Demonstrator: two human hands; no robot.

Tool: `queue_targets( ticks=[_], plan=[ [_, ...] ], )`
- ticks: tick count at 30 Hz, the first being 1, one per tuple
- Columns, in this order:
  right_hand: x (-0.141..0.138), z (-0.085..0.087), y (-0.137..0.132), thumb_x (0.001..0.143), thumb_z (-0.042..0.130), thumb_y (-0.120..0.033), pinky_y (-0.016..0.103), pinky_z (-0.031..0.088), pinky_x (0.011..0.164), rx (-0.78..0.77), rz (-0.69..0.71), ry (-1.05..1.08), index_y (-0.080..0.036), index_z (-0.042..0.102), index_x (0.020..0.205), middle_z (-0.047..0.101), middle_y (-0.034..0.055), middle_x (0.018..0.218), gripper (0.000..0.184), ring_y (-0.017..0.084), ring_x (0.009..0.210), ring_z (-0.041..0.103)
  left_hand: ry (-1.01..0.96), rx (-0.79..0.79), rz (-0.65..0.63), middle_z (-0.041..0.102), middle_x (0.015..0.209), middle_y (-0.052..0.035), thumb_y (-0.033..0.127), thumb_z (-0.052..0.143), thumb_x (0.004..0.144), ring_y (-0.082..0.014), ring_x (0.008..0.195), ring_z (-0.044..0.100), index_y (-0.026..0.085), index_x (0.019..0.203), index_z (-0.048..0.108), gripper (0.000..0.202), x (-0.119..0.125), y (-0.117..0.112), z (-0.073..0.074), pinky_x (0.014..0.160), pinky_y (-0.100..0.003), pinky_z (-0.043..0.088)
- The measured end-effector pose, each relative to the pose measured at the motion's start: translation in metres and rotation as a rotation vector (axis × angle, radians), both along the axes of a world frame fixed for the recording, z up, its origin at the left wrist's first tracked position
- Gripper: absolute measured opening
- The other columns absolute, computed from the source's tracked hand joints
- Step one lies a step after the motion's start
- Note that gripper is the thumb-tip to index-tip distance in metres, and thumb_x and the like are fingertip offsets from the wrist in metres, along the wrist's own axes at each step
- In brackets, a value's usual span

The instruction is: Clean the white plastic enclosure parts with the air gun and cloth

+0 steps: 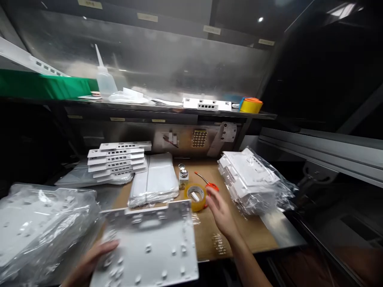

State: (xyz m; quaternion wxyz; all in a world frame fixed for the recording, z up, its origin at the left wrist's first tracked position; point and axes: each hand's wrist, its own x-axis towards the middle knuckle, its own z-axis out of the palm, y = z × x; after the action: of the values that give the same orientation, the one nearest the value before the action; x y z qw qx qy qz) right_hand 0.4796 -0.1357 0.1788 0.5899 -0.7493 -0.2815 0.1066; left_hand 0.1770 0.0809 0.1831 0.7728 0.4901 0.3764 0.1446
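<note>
My left hand (pixel 98 255) grips a white plastic housing panel (pixel 158 243) by its left side, thumb on the inner face. Small posts and clips stand up from that face. To the right, my right hand (pixel 221 211) is open, thumb and fingers apart, just beside a roll of clear yellowish tape (pixel 199 204). Orange-handled scissors (pixel 213 186) lie right at its fingertips; whether they touch I cannot tell. A small white piece (pixel 195 196) shows inside the tape roll. Tiny clear pads (pixel 219 244) sit on the brown board below the right hand.
Bagged white panels (pixel 251 171) are piled at right, more bagged panels (pixel 32 223) at left. Slotted white housings (pixel 118 161) are stacked behind flat clear bags (pixel 155 179). A small pump bottle (pixel 183 177) stands behind the tape. A metal shelf (pixel 167 108) crosses above.
</note>
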Motion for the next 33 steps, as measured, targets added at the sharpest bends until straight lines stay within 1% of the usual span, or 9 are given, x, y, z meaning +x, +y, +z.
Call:
queue_targets(
  ticks=[1, 3, 5, 8, 13, 17, 21, 28, 33],
  plan=[
    [-0.016, -0.005, -0.008, 0.092, 0.061, -0.063, 0.049, 0.044, 0.114, 0.096, 0.225, 0.235, -0.021, 0.062, 0.138, 0.064, 0.0155, 0.141, 0.062, 0.031, 0.134, 0.059, -0.013, 0.029, -0.066, 0.076, 0.081, -0.0003, 0.061, 0.086, 0.062, -0.0327, 0.086, 0.075, 0.035, 0.079, 0.076, 0.033, 0.016, 0.002, 0.003, 0.078, -0.044, 0.063],
    [-0.041, -0.018, -0.023, 0.087, 0.066, -0.068, 0.053, 0.050, 0.107, 0.233, 0.400, 0.663, -0.017, 0.065, 0.134, 0.071, 0.0189, 0.129, 0.069, 0.035, 0.126, 0.065, -0.026, 0.132, -0.310, 0.077, 0.081, -0.0073, 0.061, 0.081, 0.066, -0.0342, 0.082, 0.075, 0.023, 0.091, 0.076, 0.045, 0.053, 0.006, 0.010, 0.079, -0.046, 0.062],
    [-0.052, -0.032, -0.035, 0.083, 0.073, -0.066, 0.055, 0.052, 0.104, 0.329, 0.320, 0.956, -0.015, 0.067, 0.131, 0.074, 0.0196, 0.122, 0.070, 0.036, 0.121, 0.068, -0.027, 0.321, -0.476, 0.076, 0.080, -0.0118, 0.066, 0.064, 0.080, -0.0327, 0.080, 0.075, 0.017, 0.099, 0.074, 0.054, 0.090, 0.014, 0.013, 0.079, -0.048, 0.061],
    [-0.046, -0.046, -0.046, 0.078, 0.082, -0.057, 0.053, 0.053, 0.104, 0.436, 0.053, 1.127, -0.017, 0.065, 0.134, 0.076, 0.0170, 0.121, 0.071, 0.036, 0.120, 0.069, -0.005, 0.553, -0.412, 0.074, 0.086, -0.0127, 0.072, 0.043, 0.092, -0.0297, 0.085, 0.072, 0.018, 0.094, 0.070, 0.060, 0.132, 0.036, 0.007, 0.082, -0.045, 0.059],
    [-0.023, -0.039, -0.055, 0.082, 0.079, -0.057, 0.052, 0.052, 0.110, 0.563, -0.182, 1.087, -0.021, 0.057, 0.144, 0.071, 0.0129, 0.134, 0.075, 0.033, 0.129, 0.064, 0.080, 1.024, -0.265, 0.070, 0.116, -0.0118, 0.048, 0.076, 0.077, -0.0359, 0.125, 0.055, 0.026, 0.106, 0.064, 0.038, 0.152, 0.084, -0.022, 0.102, -0.048, 0.047],
    [-0.018, -0.028, -0.057, 0.085, 0.073, -0.061, 0.053, 0.052, 0.110, 0.594, -0.271, 0.993, -0.022, 0.054, 0.148, 0.068, 0.0120, 0.138, 0.077, 0.033, 0.133, 0.061, 0.131, 1.193, -0.255, 0.072, 0.105, -0.0119, 0.044, 0.061, 0.088, -0.0338, 0.105, 0.065, 0.026, 0.105, 0.060, 0.025, 0.152, 0.099, -0.038, 0.092, -0.047, 0.050],
    [-0.017, -0.026, -0.058, 0.086, 0.070, -0.064, 0.051, 0.052, 0.110, 0.579, -0.290, 0.944, -0.021, 0.054, 0.147, 0.067, 0.0121, 0.140, 0.076, 0.032, 0.134, 0.060, 0.144, 1.223, -0.222, 0.074, 0.101, -0.0099, 0.045, 0.057, 0.091, -0.0321, 0.097, 0.069, 0.026, 0.104, 0.051, 0.024, 0.156, 0.108, -0.038, 0.087, -0.046, 0.051],
    [-0.017, -0.030, -0.057, 0.087, 0.071, -0.061, 0.051, 0.052, 0.110, 0.587, -0.288, 0.935, -0.024, 0.051, 0.150, 0.067, 0.0109, 0.139, 0.076, 0.031, 0.132, 0.062, 0.087, 1.043, -0.218, 0.074, 0.085, -0.0054, 0.056, 0.064, 0.084, -0.0270, 0.081, 0.075, 0.024, 0.103, 0.041, 0.044, 0.162, 0.136, -0.035, 0.075, -0.041, 0.059],
    [-0.019, -0.036, -0.058, 0.087, 0.071, -0.061, 0.050, 0.053, 0.109, 0.553, -0.303, 0.921, -0.023, 0.050, 0.152, 0.069, 0.0108, 0.136, 0.078, 0.031, 0.127, 0.065, 0.075, 1.118, -0.299, 0.075, 0.111, -0.0111, 0.047, 0.077, 0.077, -0.0327, 0.103, 0.071, 0.024, 0.117, 0.052, 0.052, 0.151, 0.123, -0.035, 0.090, -0.048, 0.055]
  ],
)
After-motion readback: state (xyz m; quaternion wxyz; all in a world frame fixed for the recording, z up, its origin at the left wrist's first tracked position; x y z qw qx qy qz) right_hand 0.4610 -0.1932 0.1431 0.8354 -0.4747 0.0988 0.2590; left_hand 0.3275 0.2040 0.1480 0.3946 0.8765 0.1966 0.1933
